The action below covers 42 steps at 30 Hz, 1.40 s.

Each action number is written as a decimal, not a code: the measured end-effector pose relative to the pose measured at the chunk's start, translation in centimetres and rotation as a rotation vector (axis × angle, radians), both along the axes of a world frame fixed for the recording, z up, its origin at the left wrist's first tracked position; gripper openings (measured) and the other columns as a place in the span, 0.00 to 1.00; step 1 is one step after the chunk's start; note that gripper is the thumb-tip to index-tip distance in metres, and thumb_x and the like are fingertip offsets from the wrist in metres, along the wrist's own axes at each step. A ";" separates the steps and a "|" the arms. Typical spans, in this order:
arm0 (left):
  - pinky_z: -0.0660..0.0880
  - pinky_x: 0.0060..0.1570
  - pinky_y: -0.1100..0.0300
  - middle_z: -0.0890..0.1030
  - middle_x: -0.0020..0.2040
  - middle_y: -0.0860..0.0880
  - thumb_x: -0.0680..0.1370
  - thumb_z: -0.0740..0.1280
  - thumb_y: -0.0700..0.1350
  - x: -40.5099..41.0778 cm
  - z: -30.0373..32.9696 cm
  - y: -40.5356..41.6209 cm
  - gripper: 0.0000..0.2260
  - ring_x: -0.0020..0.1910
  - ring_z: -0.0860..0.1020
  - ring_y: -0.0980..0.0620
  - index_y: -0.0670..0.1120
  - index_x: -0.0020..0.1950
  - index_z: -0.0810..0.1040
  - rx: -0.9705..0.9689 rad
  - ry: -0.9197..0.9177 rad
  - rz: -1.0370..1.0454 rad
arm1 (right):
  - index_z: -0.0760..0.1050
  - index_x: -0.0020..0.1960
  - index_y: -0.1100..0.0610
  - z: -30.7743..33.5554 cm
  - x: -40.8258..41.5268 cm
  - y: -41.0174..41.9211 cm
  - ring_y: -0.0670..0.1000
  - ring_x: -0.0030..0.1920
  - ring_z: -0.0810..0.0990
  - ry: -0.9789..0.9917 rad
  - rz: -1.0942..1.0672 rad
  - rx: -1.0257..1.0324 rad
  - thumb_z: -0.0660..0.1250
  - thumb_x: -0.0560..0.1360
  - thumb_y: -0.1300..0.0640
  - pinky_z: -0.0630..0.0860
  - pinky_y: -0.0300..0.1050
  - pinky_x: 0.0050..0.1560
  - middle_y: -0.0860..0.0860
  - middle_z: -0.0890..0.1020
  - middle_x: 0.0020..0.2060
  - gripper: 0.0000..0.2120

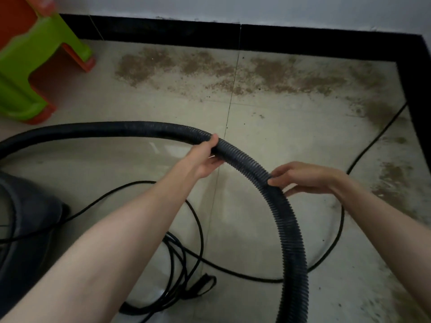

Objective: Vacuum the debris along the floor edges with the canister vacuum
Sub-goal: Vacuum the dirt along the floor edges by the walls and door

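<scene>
Both bare hands hold the black ribbed vacuum hose (247, 164), which arcs through the middle of the view above the pale tiled floor (268, 127). The left hand (206, 157) grasps it at about 12 o'clock from frame centre, fingers curled over the top and the thumb beneath. The right hand (303, 178) pinches it lower down the curve at about 2 o'clock, fingertips on the ribs and the thumb underneath. From the left hand the hose runs off toward 9 o'clock, where it leaves the frame above the dark canister vacuum body (28, 217) at 8 o'clock; from the right hand it bends down and exits at 5 o'clock. Brown debris (210, 68) lies scattered in a band along the black baseboard (256, 36) at 12 o'clock, and more of it trails down the right-hand wall edge toward 3 and 4 o'clock. A thin black power cord (363, 150) runs from the corner at 2 o'clock and loops across the tiles to a loose coil at 6 o'clock. A green and orange plastic stool (35, 64) stands at 10 o'clock, near the baseboard and well apart from the hose.
</scene>
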<state>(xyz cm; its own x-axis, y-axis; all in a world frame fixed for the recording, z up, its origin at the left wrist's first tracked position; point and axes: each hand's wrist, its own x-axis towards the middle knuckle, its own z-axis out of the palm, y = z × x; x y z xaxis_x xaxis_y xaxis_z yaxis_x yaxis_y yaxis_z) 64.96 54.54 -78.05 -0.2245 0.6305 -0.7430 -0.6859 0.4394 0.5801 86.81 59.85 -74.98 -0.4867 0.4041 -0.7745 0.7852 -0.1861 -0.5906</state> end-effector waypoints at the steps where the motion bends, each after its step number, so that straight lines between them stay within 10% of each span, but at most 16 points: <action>1: 0.74 0.51 0.53 0.76 0.48 0.43 0.81 0.63 0.44 0.9 -0.4 -0.1 0.08 0.49 0.77 0.46 0.40 0.55 0.71 -0.010 0.008 -0.034 | 0.76 0.60 0.61 -0.2 0.4 0.2 0.51 0.52 0.78 0.007 -0.043 0.015 0.63 0.80 0.56 0.76 0.44 0.54 0.56 0.80 0.57 0.12; 5: 0.78 0.44 0.54 0.77 0.47 0.43 0.80 0.63 0.39 3.9 -1.6 -1.9 0.05 0.45 0.78 0.48 0.40 0.54 0.72 -0.036 0.056 -0.142 | 0.72 0.67 0.58 -0.9 -2.6 1.1 0.52 0.56 0.77 0.104 -0.216 0.202 0.59 0.82 0.49 0.74 0.46 0.55 0.54 0.78 0.62 0.18; 10: 0.76 0.48 0.55 0.78 0.43 0.47 0.79 0.64 0.38 4.0 -1.9 -4.1 0.01 0.43 0.78 0.50 0.43 0.49 0.72 -0.034 0.098 -0.324 | 0.72 0.70 0.60 -0.6 -10.7 1.1 0.53 0.68 0.72 0.131 0.080 0.375 0.56 0.83 0.47 0.65 0.40 0.58 0.54 0.74 0.69 0.22; 20: 0.73 0.50 0.60 0.77 0.51 0.45 0.81 0.62 0.39 0.8 -3.8 -7.7 0.07 0.49 0.77 0.49 0.43 0.58 0.73 -0.014 0.129 -0.543 | 0.77 0.57 0.63 -3.4 -19.0 0.3 0.54 0.51 0.76 0.042 0.394 0.409 0.63 0.80 0.49 0.69 0.43 0.48 0.55 0.78 0.50 0.17; 24: 0.72 0.42 0.60 0.73 0.47 0.43 0.82 0.55 0.35 -4.9 -4.1 -8.7 0.09 0.43 0.76 0.48 0.44 0.51 0.73 -0.052 0.194 -0.140 | 0.77 0.58 0.64 -2.9 -17.3 1.3 0.55 0.50 0.77 0.098 0.217 0.391 0.64 0.80 0.52 0.69 0.45 0.49 0.57 0.79 0.50 0.15; 29: 0.67 0.66 0.51 0.62 0.74 0.42 0.83 0.50 0.57 -12.5 -2.2 -6.2 0.29 0.71 0.66 0.43 0.40 0.78 0.50 0.114 0.020 0.453 | 0.77 0.57 0.63 -1.3 -17.4 1.1 0.53 0.48 0.75 0.140 0.128 0.489 0.63 0.80 0.53 0.67 0.42 0.45 0.56 0.79 0.49 0.13; 36: 0.80 0.32 0.49 0.74 0.65 0.38 0.80 0.62 0.51 -14.4 1.4 0.8 0.24 0.54 0.78 0.40 0.40 0.71 0.63 0.212 0.022 0.581 | 0.76 0.53 0.61 1.2 -14.7 1.4 0.53 0.44 0.75 0.171 0.053 0.598 0.62 0.80 0.54 0.68 0.45 0.39 0.53 0.77 0.41 0.11; 42: 0.79 0.38 0.50 0.73 0.60 0.41 0.82 0.60 0.45 -9.2 6.0 4.8 0.18 0.52 0.76 0.43 0.40 0.69 0.63 0.305 0.123 0.223 | 0.73 0.59 0.57 1.4 -9.1 2.5 0.53 0.54 0.76 0.165 -0.145 0.392 0.66 0.77 0.58 0.68 0.45 0.52 0.53 0.78 0.55 0.11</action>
<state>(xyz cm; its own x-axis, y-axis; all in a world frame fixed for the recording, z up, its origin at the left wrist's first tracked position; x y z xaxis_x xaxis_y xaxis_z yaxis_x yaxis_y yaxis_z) 55.76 59.38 -72.09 -0.4566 0.7438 -0.4881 -0.6620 0.0825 0.7449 77.67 62.34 -73.57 -0.5074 0.7250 -0.4657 0.6569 -0.0242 -0.7536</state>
